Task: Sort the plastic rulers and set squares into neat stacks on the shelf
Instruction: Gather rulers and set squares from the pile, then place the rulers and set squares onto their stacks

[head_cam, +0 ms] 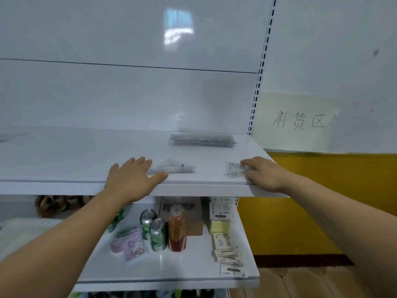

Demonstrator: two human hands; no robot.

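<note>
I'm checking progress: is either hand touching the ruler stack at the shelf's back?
No: the left hand and right hand both lie at the front edge of the shelf, clear of the ruler stack.

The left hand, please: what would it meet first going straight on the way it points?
Probably the clear set square, whose corner lies right by the left hand; depth is unclear.

Head view, close above shelf (pixel 86 160)
</note>
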